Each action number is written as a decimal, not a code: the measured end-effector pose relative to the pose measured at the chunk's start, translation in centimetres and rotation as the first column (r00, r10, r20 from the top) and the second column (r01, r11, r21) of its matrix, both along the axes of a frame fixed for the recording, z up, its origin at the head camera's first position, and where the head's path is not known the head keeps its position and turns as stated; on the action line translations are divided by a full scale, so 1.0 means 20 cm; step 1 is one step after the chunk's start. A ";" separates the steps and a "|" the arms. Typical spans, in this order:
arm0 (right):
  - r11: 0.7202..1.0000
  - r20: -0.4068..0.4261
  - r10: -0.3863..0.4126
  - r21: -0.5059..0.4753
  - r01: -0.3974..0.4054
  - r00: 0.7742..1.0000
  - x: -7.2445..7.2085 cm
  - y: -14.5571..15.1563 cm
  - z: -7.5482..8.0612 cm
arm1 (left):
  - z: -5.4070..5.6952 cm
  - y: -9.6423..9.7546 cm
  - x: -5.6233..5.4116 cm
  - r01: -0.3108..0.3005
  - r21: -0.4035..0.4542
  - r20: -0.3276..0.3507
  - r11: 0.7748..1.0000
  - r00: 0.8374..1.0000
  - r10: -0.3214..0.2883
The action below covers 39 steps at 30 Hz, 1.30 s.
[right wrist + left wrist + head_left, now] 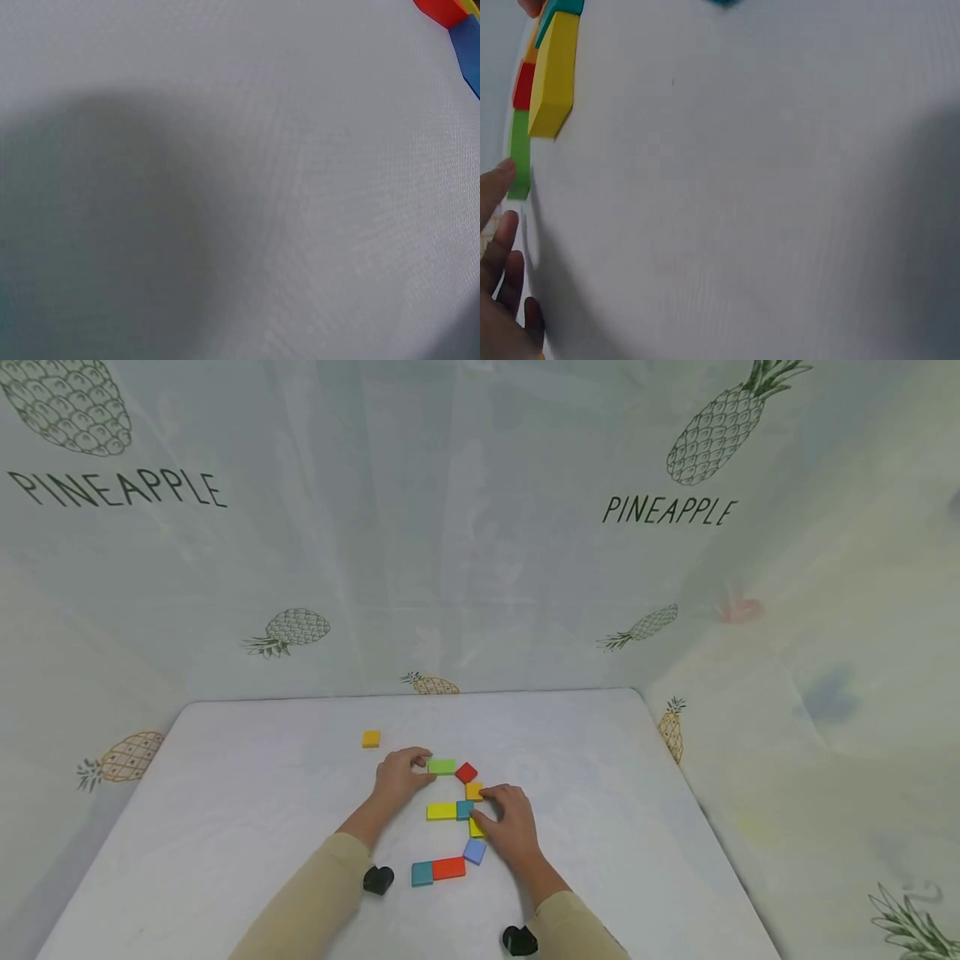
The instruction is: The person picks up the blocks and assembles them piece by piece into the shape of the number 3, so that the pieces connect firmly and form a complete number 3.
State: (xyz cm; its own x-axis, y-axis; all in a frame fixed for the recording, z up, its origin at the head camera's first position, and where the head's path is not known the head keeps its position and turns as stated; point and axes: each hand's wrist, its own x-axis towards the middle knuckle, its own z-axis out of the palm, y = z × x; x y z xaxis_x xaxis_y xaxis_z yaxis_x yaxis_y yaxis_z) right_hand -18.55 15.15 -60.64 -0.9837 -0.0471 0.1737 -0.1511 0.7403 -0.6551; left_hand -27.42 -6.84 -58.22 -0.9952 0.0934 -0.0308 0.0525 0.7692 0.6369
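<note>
On the white table, flat coloured blocks form a line shaped like a 3. My left hand (399, 777) pinches the left end of a green block (442, 767) at the top, thumb on the near side; the left wrist view shows a fingertip against it. Right of the green block sits a tilted red block (467, 772), then an orange block (474, 791). My right hand (515, 825) has its forefinger at the orange block and its thumb by the teal block (465, 810) and a small yellow block (477, 829), partly covering them. The right wrist view does not show the hand.
A long yellow block (442, 812) extends left from the teal one. Below are a tilted blue block (475, 851), a red-orange block (449, 868) and another teal block (422, 873). A separate orange block (371, 739) lies at the back left. Pineapple-printed curtains (480, 568) surround the table.
</note>
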 end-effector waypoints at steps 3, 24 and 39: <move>1.000 0.002 -0.001 -0.003 0.001 1.000 0.01 0.00 0.01 | 0.01 -0.05 -0.01 0.010 0.017 -0.022 1.000 1.000 -0.010; 1.000 0.020 -0.017 0.012 0.017 1.000 0.02 -0.01 -0.02 | -0.04 -0.40 -0.13 -0.119 0.203 -0.139 0.972 0.979 0.149; 1.000 0.022 -0.022 0.019 0.022 0.999 0.00 -0.01 -0.01 | -0.06 -0.44 -0.14 -0.229 0.219 -0.072 0.949 0.966 0.249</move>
